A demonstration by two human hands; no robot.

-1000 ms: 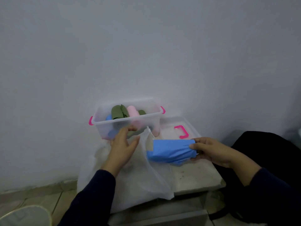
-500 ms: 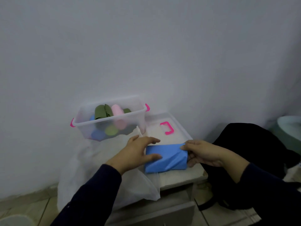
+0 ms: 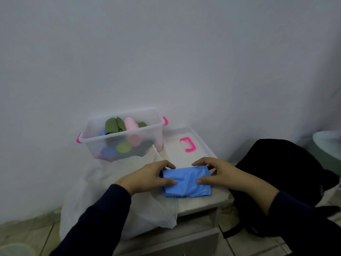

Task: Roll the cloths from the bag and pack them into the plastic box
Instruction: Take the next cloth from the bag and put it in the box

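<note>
Blue cloth (image 3: 186, 182) flat on the tabletop (image 3: 203, 202), pinched at both ends: my left hand (image 3: 147, 177) and my right hand (image 3: 219, 173), fingers curled over its far edge, thumbs on top. Plastic box (image 3: 121, 137) of rolled cloths beyond my left fingers; white bag (image 3: 103, 191) beneath that wrist.

I cannot count the rolled cloths (image 3: 118, 126) through the cloudy plastic box (image 3: 147, 132). The white bag (image 3: 103, 183) hides the box's lower front corner, and its inside I cannot see.
</note>
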